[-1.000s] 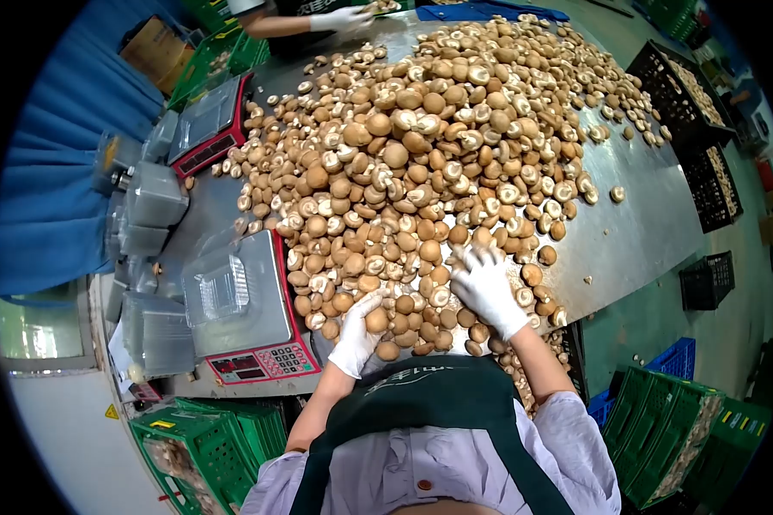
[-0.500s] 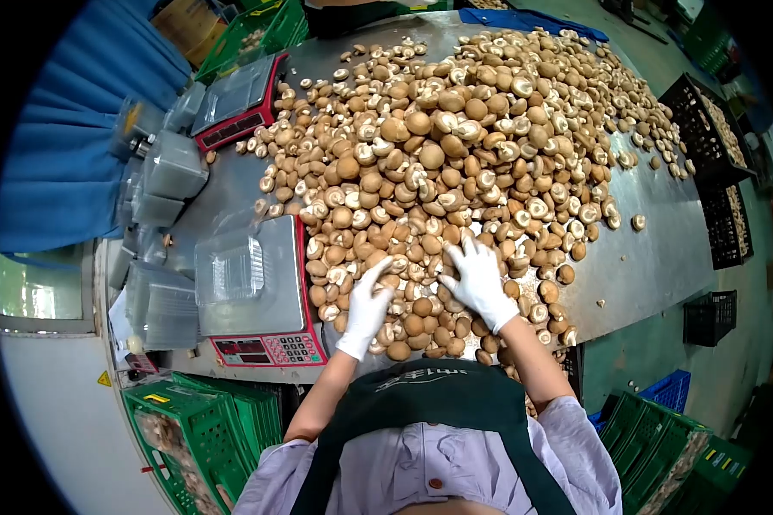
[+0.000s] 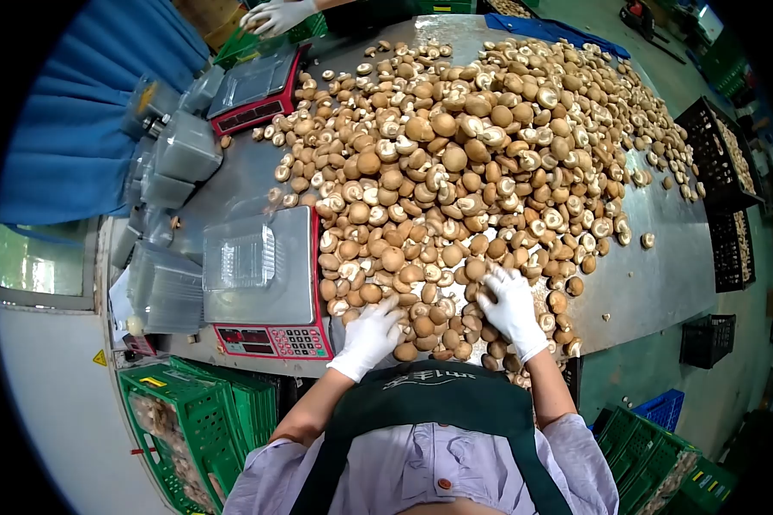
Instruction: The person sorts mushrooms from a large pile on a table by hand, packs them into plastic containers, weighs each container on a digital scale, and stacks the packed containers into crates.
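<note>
A big heap of brown mushrooms point(image 3: 455, 159) with pale stems covers much of the metal table point(image 3: 661, 283). My left hand point(image 3: 371, 336), in a white glove, lies at the near left edge of the heap, fingers apart and touching mushrooms. My right hand point(image 3: 512, 311), also gloved, rests on the near right part with its fingers spread over mushrooms. Neither hand holds a mushroom that I can make out. Left of my left hand stands a red and grey scale point(image 3: 297, 279) with a clear plastic tray point(image 3: 247, 257) on its plate.
A second scale point(image 3: 253, 90) and clear plastic boxes point(image 3: 165, 287) stand on the left. A co-worker's gloved hand point(image 3: 276, 17) shows at the top. Black crates point(image 3: 720, 159) are at the right, green crates point(image 3: 180, 412) at the lower left. A blue cloth point(image 3: 554, 31) lies on the far edge.
The view has shifted, so the table appears further right. My left hand has drawn back toward the near edge after reaching in; my right hand has moved slightly right. The co-worker's hand is at the upper left.
</note>
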`<act>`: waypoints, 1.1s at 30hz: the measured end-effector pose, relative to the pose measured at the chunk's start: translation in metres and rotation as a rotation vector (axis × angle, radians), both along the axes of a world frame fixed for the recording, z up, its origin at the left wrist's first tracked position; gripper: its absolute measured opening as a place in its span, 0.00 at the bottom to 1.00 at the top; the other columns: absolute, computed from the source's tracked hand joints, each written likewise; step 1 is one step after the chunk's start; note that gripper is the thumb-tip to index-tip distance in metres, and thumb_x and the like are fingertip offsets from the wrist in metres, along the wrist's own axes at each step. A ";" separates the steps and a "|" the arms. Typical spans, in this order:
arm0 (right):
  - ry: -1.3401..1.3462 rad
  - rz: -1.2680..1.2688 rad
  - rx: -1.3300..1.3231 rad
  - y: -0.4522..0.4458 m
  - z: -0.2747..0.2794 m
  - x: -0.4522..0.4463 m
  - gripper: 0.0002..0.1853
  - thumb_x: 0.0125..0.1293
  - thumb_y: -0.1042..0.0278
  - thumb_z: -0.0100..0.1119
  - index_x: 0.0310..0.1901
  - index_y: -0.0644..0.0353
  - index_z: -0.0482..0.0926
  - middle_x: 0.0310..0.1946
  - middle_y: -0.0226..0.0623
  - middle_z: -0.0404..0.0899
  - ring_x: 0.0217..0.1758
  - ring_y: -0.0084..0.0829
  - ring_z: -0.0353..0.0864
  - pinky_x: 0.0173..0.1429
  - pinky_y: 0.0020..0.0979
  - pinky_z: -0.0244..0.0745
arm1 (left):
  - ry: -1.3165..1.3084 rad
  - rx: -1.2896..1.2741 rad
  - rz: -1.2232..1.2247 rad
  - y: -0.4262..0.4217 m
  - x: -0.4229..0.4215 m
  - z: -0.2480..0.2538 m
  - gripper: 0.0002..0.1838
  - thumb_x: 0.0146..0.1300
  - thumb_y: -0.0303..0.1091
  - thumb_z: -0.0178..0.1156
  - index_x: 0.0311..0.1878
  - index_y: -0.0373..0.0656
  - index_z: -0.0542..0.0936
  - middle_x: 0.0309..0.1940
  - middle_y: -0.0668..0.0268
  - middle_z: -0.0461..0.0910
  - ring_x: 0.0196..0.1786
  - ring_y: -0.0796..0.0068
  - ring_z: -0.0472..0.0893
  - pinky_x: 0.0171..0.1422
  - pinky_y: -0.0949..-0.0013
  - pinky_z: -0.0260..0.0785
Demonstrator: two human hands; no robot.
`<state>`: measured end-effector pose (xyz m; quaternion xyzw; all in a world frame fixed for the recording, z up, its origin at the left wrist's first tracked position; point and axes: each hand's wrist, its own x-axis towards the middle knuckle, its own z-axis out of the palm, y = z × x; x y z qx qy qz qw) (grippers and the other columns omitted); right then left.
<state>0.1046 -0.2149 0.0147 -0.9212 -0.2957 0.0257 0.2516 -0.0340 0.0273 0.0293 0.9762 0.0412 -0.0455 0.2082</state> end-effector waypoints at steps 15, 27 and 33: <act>-0.081 0.267 -0.072 0.059 -0.013 0.023 0.25 0.57 0.46 0.60 0.49 0.57 0.80 0.59 0.55 0.69 0.64 0.53 0.66 0.63 0.49 0.64 | -0.073 -0.085 0.255 0.006 0.068 0.006 0.30 0.53 0.31 0.55 0.63 0.55 0.73 0.70 0.55 0.58 0.44 0.55 0.82 0.47 0.60 0.76; 0.206 0.026 0.035 -0.011 0.036 0.021 0.13 0.57 0.55 0.64 0.35 0.56 0.83 0.39 0.38 0.82 0.46 0.41 0.77 0.52 0.38 0.72 | 0.234 -0.043 -0.088 -0.021 0.042 0.027 0.22 0.52 0.35 0.58 0.54 0.57 0.79 0.69 0.60 0.63 0.44 0.58 0.82 0.39 0.60 0.76; -0.075 -0.126 -0.048 0.017 -0.005 0.077 0.25 0.56 0.50 0.62 0.51 0.58 0.79 0.54 0.43 0.77 0.58 0.45 0.72 0.62 0.44 0.66 | 0.017 -0.192 -0.068 -0.013 0.047 0.004 0.25 0.52 0.37 0.57 0.57 0.57 0.77 0.67 0.62 0.67 0.45 0.62 0.82 0.45 0.66 0.77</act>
